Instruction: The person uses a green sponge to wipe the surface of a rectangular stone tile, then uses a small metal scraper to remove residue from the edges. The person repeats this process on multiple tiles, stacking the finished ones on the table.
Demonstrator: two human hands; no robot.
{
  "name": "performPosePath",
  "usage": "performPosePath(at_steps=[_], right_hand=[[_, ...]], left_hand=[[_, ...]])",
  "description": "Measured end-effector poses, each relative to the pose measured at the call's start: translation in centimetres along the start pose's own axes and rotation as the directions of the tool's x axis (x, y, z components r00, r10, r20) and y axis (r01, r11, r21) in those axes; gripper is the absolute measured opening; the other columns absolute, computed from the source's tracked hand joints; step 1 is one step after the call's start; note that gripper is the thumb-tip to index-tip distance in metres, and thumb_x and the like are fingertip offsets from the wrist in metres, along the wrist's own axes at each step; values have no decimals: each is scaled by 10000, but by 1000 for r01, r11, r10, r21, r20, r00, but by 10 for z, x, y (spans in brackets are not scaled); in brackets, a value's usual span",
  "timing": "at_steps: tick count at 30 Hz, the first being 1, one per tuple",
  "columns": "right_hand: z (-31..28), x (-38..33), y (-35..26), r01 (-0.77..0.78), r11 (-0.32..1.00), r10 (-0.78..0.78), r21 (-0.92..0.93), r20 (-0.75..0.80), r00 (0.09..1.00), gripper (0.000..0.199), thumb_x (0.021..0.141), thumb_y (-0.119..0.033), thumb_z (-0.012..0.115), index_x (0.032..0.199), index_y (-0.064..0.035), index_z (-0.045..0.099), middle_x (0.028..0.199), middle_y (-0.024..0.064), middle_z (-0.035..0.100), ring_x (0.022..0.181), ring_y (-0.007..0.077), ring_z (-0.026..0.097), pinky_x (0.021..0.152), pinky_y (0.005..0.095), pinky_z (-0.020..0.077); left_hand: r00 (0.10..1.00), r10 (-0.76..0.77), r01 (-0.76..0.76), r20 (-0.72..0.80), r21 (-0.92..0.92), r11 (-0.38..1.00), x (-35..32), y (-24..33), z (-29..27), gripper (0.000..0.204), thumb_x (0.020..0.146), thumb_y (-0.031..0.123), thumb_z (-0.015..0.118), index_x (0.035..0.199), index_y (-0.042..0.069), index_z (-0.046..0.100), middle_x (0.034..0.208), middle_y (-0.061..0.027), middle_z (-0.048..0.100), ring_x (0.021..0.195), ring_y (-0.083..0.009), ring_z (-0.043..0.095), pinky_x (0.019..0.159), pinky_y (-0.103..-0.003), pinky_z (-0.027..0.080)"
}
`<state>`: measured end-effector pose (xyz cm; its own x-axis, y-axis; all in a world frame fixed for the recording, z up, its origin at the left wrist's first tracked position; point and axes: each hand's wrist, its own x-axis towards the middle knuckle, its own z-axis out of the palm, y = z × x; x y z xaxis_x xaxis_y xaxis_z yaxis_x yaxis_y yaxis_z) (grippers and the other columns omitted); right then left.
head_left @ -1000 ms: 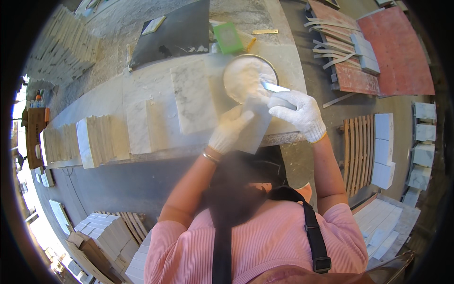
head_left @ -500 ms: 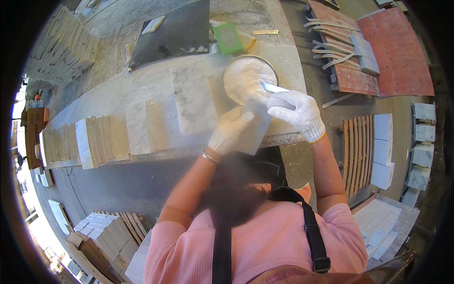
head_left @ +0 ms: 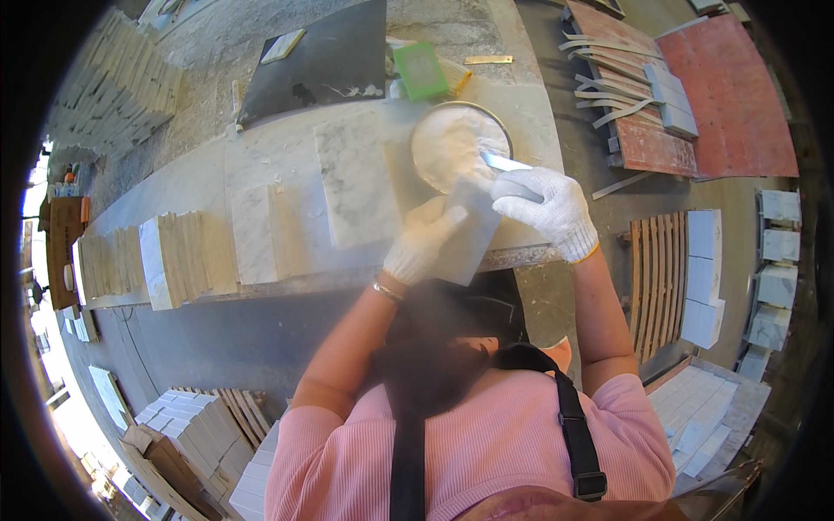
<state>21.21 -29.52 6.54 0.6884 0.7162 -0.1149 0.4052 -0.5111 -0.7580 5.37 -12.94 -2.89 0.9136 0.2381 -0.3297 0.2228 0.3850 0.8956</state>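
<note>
Both my hands wear white knit gloves. My left hand is closed on the left edge of a grey-white marble tile, tilted over the table's front edge. My right hand is closed round a flat, pale blue-white spatula-like tool, just right of the tile's upper end; the fingers hide part of it. One end of the tool reaches the rim of a round bowl filled with white paste or powder. That bowl stands on the table beyond the tile. Whether the tool touches the tile is unclear.
Left of the bowl a larger marble tile lies on the pale tabletop. Rows of upright tiles stand farther left. Behind the bowl are a green box and a dark sheet. A wooden pallet is at right.
</note>
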Motion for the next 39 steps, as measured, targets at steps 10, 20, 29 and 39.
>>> performPosePath(at_steps=[10, 20, 29, 39], right_hand=[[-24, 3, 6, -161, 830, 244, 533, -89, 966, 481, 891, -185, 840, 1286, 29, 669, 1090, 53, 734, 971, 147, 681, 882, 297, 545], [-15, 85, 69, -65, 886, 216, 459, -285, 934, 415, 888, -167, 849, 1250, -26, 703, 1138, 27, 725, 1031, 104, 659, 917, 269, 521], [0, 100, 93, -112, 988, 135, 106, -249, 959, 425, 830, -209, 856, 1223, -112, 725, 1121, 46, 769, 996, 126, 704, 851, 290, 549], [-8, 19, 37, -77, 976, 124, 206, -228, 966, 339, 984, -298, 731, 1186, -26, 744, 948, 8, 732, 820, 75, 646, 739, 246, 528]], left_hand=[[999, 29, -24, -28, 146, 989, 0, 6, 0, 456, 1007, 363, 636, 1238, -30, 664, 1100, -108, 704, 986, -178, 621, 919, -332, 506], [998, 21, -12, -56, 160, 987, 6, -4, -1, 470, 1016, 406, 609, 1203, -21, 673, 1040, -116, 715, 929, -178, 627, 871, -343, 513], [990, -129, 132, -63, 45, 990, -3, 6, 2, 467, 1036, 381, 613, 1262, -22, 677, 1103, -61, 718, 980, -129, 628, 880, -316, 516], [952, -286, 291, 111, -622, 727, -4, 29, 23, 428, 1064, 331, 617, 1346, 11, 645, 1250, -65, 696, 1098, -170, 659, 962, -316, 526]])
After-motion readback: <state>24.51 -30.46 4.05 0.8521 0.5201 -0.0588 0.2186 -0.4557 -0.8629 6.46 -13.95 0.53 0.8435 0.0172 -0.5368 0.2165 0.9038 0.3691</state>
